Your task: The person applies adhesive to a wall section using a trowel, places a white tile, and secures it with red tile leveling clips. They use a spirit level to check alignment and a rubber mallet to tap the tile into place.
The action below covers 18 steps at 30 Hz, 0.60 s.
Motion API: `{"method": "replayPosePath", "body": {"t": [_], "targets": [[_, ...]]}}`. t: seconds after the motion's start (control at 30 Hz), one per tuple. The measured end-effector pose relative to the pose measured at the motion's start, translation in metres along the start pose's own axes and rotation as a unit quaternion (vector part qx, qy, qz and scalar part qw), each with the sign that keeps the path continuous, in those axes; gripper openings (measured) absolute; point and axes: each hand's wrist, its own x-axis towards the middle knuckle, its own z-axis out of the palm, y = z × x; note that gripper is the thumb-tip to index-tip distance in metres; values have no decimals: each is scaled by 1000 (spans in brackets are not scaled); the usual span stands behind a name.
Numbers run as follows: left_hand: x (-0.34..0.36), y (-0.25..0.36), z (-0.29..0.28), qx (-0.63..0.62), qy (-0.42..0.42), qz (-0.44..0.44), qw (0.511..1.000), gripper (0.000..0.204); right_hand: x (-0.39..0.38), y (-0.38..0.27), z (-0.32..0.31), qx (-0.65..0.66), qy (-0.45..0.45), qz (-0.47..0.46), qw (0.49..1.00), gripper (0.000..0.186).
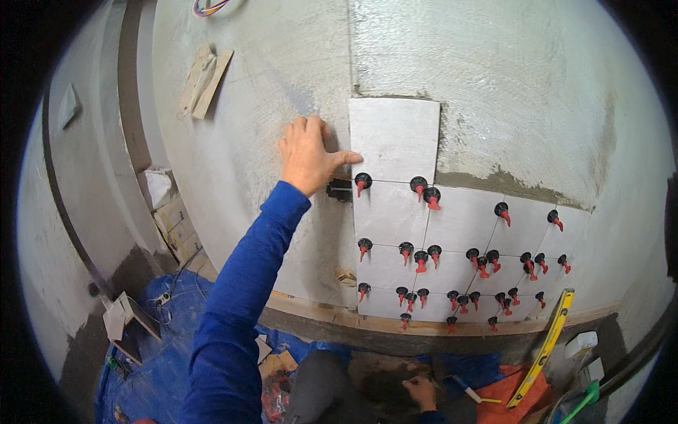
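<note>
My left hand point(309, 153) is raised against the grey plastered wall point(261, 127), its thumb pressing the left edge of the top white tile point(395, 138). That tile sits alone above rows of white tiles point(452, 254) joined by several black-and-red levelling clips point(362, 181). My blue sleeve runs up from the lower edge. My right hand point(421, 391) is low near the floor, fingers curled in a dark patch of mortar; what it holds is unclear.
A wooden batten point(339, 318) runs under the bottom tile row. A yellow spirit level point(545, 348) leans at the right. Blue sheeting point(159, 353) covers the floor, with tile pieces point(127, 318) at left. Wires point(208, 7) hang at the top.
</note>
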Motion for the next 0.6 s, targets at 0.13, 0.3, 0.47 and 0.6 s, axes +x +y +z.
{"method": "replayPosePath", "body": {"t": [0.13, 0.3, 0.47, 0.6], "targets": [[-10, -7, 5, -61, 47, -13, 997, 57, 0, 2, 4, 1, -8, -19, 1000, 42], [-41, -17, -5, -206, 92, -40, 973, 26, 2, 4, 10, -25, -38, 17, 999, 38], [-100, -30, 1, -268, 120, -61, 954, 11, -4, 29, 18, -27, -81, -40, 996, 48], [-113, -55, 24, -294, 152, -65, 942, 13, -5, 47, 21, -69, -63, -8, 996, 53]]}}
